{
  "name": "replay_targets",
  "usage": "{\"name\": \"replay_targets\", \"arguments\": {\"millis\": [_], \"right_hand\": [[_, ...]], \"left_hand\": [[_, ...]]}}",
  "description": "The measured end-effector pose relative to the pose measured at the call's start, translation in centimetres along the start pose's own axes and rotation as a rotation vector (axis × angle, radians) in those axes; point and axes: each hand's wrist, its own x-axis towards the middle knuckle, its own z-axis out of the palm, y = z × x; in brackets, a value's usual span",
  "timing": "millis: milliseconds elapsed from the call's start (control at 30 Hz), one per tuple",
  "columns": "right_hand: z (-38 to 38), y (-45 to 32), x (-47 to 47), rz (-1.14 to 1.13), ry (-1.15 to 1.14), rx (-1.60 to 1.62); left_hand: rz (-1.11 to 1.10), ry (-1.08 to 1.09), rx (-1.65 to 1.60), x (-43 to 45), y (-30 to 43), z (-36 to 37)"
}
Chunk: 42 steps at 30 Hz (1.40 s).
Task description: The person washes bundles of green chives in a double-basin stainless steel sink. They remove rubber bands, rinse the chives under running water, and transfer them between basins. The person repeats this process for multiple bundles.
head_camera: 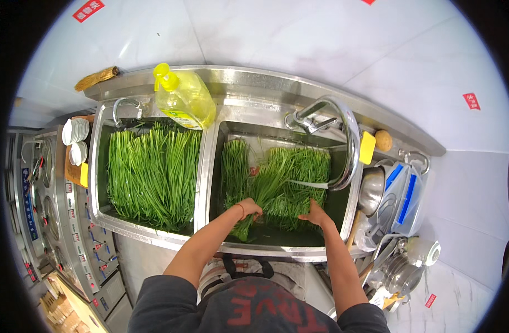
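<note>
A two-basin stainless steel sink [205,166] holds long green stalks that look like garlic chives. In the right basin my left hand [249,208] is closed round a bunch of chives [264,175], whose stalks fan up and to the right. My right hand [314,214] is at the lower edge of the other chives [298,208], fingers apart, holding nothing. Water runs from the curved chrome faucet [350,145] onto the stalks. More chives [154,179] fill the left basin, away from both hands.
A yellow-green soap bottle [187,100] stands on the sink's back ledge. A second faucet [127,102] is at the left basin. White dishes [76,131] sit left of the sink. At right are a yellow sponge [367,147], a metal bowl [371,191] and plastic containers [408,200].
</note>
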Motion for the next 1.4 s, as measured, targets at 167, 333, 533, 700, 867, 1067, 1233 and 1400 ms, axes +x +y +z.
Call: {"name": "replay_targets", "arguments": {"millis": [167, 333, 533, 700, 867, 1067, 1233, 1400], "right_hand": [[5.6, 3.1, -0.5, 0.093, 0.087, 0.713], [5.6, 2.6, -1.6, -0.081, 0.243, 0.810], [5.7, 3.6, -2.2, -0.008, 0.244, 0.864], [4.2, 2.5, -2.8, 0.100, 0.194, 1.351], [0.3, -1.3, -3.0, -0.207, 0.083, 2.084], [-2.5, -2.4, -0.5, -0.436, 0.214, 1.548], [-1.6, -1.8, 0.6, -0.362, 0.325, 1.479], [-1.4, -2.2, 0.7, -0.296, 0.344, 1.594]], "left_hand": [[0.205, -0.032, -0.244, -3.8, 1.7, -1.7], [0.325, -0.045, -0.409, -0.9, 3.7, -0.6], [-0.003, 0.106, 0.502, 0.3, -2.4, 0.7], [0.305, 0.488, 0.835, -6.7, 0.4, 1.1], [0.384, 0.546, 0.949, -10.2, 3.4, 0.7], [0.421, 0.702, 1.022, -10.5, 3.7, -0.9], [0.462, 0.709, 0.969, -10.8, 4.6, -0.7], [0.456, 0.722, 0.976, -10.9, 5.2, -0.2]]}}
